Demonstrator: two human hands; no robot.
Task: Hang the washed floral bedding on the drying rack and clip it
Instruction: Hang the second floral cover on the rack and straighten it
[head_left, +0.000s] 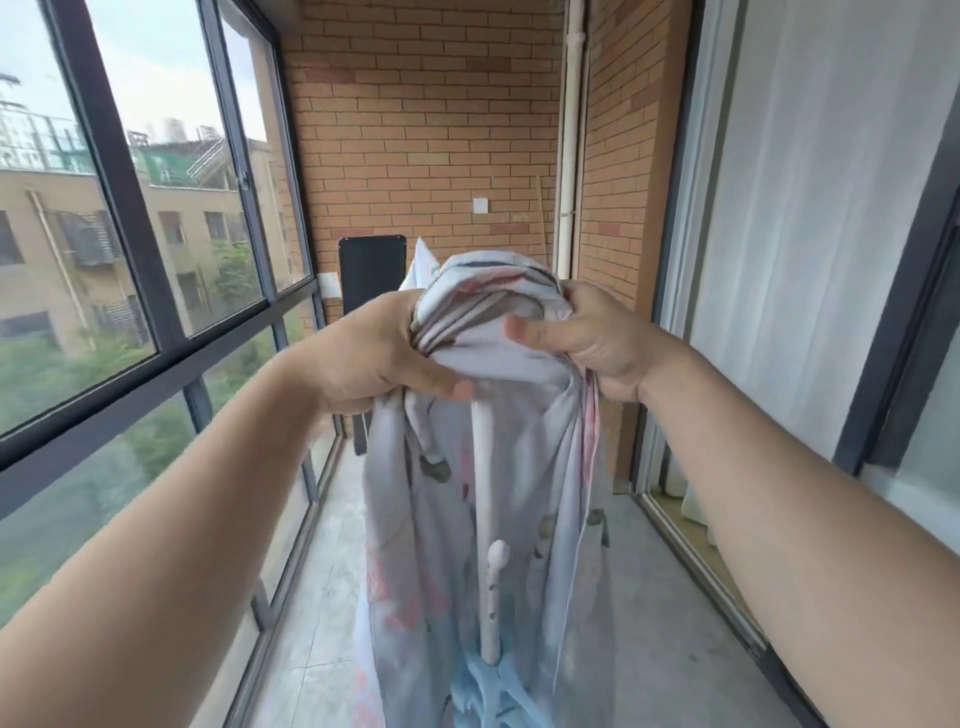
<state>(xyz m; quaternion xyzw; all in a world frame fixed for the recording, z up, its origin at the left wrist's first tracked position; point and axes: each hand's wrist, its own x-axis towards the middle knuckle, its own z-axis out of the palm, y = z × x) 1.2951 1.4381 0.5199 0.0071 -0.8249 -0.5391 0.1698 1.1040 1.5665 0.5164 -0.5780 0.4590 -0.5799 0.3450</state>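
Note:
The floral bedding (488, 322), pale grey-blue with pink and dark prints, is bunched at chest height in front of me. My left hand (384, 353) grips its left side and my right hand (587, 338) grips its right side, thumb on top. The cloth hangs down on both sides of a white upright pole (485, 519) of the drying rack, which carries a round knob lower down. The rack's top is hidden under the fabric. Light blue pieces (483, 686) sit at the pole's base; I cannot tell if they are clips.
I stand on a narrow balcony. Dark-framed windows (135, 270) run along the left, a sliding glass door with a white curtain (810, 249) along the right. A brick wall (426, 135) closes the far end, with a black folded board (371, 278) leaning there.

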